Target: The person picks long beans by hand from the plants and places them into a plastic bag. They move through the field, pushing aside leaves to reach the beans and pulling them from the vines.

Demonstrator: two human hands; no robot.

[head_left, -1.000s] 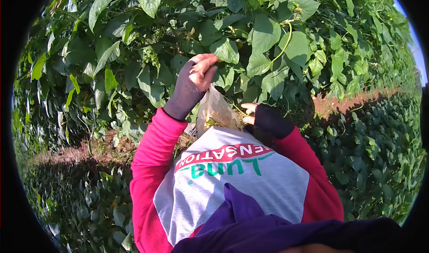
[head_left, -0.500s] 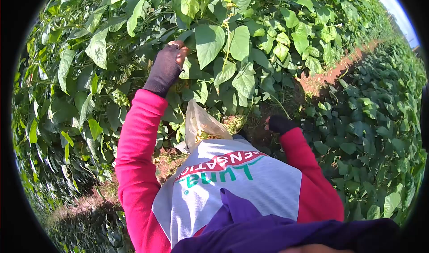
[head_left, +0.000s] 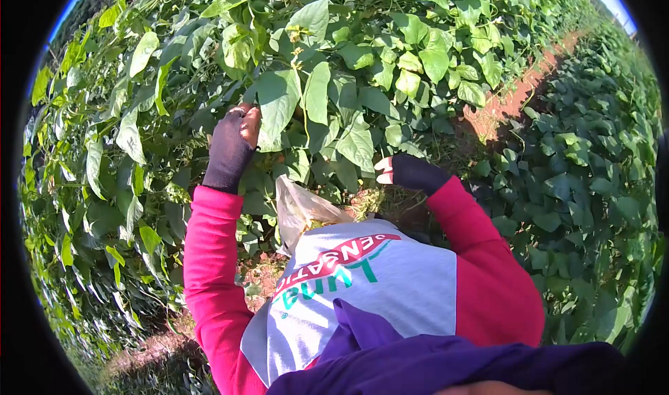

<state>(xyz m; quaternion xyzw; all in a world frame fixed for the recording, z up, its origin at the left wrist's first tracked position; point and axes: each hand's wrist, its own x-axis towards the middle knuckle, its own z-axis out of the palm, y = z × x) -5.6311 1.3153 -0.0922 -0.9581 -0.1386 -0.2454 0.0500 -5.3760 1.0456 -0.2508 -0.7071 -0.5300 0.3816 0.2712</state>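
My left hand [head_left: 235, 140], in a dark fingerless glove, is at the edge of the leafy green plants [head_left: 279, 99]. Its fingers curl in among the leaves beside a large broad leaf; what they grip is hidden. My right hand [head_left: 411, 173], gloved the same way, is in front of the lower leaves, fingertips pointing left and a little apart, with nothing visible between them. Between my hands, against my waist, hangs a pale translucent plastic bag [head_left: 306, 210] with its mouth partly open. Some yellowish-green contents show at its rim.
Dense vines rise ahead and to the left. Another green row [head_left: 571, 200] runs along the right, with a strip of reddish soil [head_left: 512, 102] between. A purple cloth [head_left: 418, 363] hangs across my chest at the bottom of the view.
My right hand has moved up and left from my side toward the leaves, and its fingertips now show. My left hand appears lower and further left, as the whole view has shifted.
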